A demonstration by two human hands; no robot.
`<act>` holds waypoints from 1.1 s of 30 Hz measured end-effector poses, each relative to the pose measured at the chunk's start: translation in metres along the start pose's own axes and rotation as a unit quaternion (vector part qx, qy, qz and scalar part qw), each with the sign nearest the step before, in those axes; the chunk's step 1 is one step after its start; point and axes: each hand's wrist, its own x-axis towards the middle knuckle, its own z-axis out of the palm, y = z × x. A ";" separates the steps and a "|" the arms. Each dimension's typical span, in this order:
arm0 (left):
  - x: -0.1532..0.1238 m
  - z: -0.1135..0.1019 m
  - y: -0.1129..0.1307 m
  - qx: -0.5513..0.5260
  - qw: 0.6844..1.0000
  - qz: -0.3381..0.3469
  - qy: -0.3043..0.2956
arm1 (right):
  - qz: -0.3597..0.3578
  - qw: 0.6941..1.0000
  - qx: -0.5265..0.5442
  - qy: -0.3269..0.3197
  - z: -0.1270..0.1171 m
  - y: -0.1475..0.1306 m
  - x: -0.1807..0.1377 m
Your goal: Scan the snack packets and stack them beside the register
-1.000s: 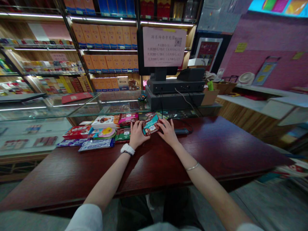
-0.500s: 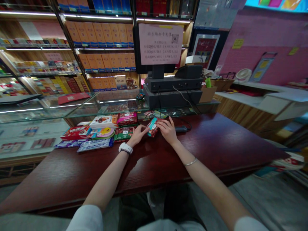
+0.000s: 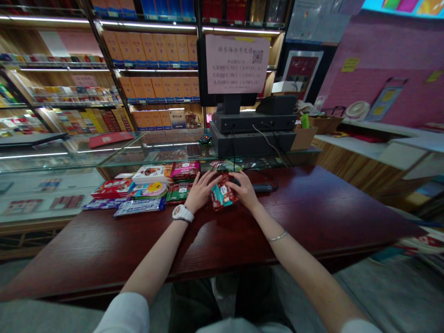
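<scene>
My right hand point(image 3: 245, 188) holds a small teal and red snack packet point(image 3: 222, 195) just above the dark red wooden table point(image 3: 305, 208). My left hand point(image 3: 200, 189) is beside the packet's left edge with fingers spread, fingertips near or touching it. A white watch sits on my left wrist and a thin bracelet on my right. Left of my hands lie several flat snack packets point(image 3: 145, 192) in a loose group.
A black till with a monitor carrying a paper notice point(image 3: 237, 64) stands behind the table on a glass display counter point(image 3: 104, 157). Cables and a dark handheld device point(image 3: 262, 187) lie by my right hand. Shelves of boxed goods fill the back wall.
The packet has been turned over between my hands and lowered nearer to me. My left hand has loosened its hold and opened its fingers.
</scene>
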 end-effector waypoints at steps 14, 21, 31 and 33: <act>-0.001 0.001 0.002 -0.002 1.000 0.025 -0.016 | -0.033 0.999 -0.015 -0.037 0.000 -0.008 0.002; 0.000 -0.002 0.003 -0.028 1.000 -0.009 -0.006 | 0.099 0.994 -0.033 -0.011 -0.008 0.012 0.004; 0.000 0.001 -0.001 -0.014 0.998 -0.060 0.015 | 0.059 0.987 -0.015 -0.150 -0.001 -0.011 0.007; -0.001 0.002 -0.001 -0.017 0.998 -0.058 0.020 | 0.057 0.980 -0.031 -0.189 0.003 -0.018 0.007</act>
